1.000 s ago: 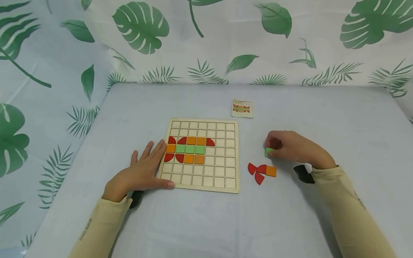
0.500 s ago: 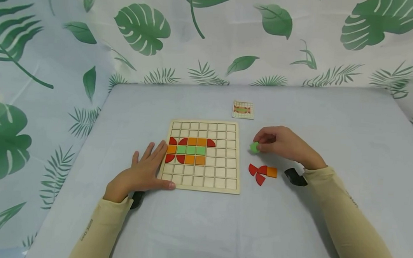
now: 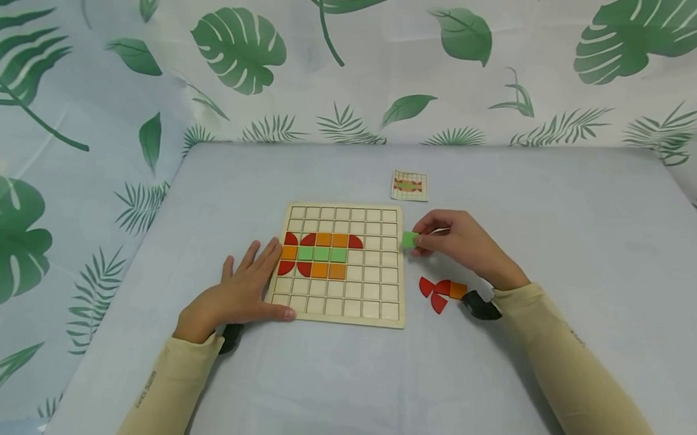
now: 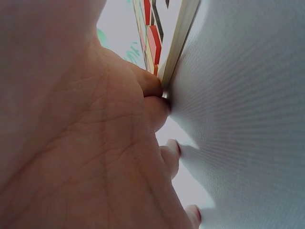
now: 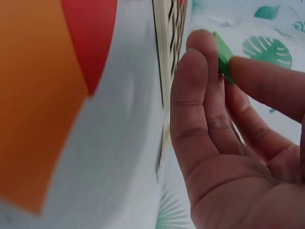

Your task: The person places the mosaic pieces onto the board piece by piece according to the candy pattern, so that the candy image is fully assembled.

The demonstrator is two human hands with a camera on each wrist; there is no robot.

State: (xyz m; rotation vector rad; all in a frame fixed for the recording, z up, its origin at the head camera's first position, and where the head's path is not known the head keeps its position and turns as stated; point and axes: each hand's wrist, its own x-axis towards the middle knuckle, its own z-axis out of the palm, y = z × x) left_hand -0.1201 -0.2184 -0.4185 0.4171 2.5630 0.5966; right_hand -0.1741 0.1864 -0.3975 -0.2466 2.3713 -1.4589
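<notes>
My right hand pinches a green square tile between thumb and fingers, at the right edge of a wooden grid board. In the right wrist view the same green tile sits under the thumb tip. Spread flat, my left hand rests at the board's left side, fingertips and thumb touching its edge. On the board, orange tiles, red quarter-circle tiles and a row of green tiles fill cells at the left and middle. The left wrist view shows mostly the palm beside the board's edge.
A small pattern card lies behind the board, toward the right. Loose red quarter-circles and an orange square lie right of the board, below my right hand. A pale cloth covers the table.
My right hand has moved left with the green tile, from the table beside the loose pieces to the board's right edge. The left hand has stayed in place.
</notes>
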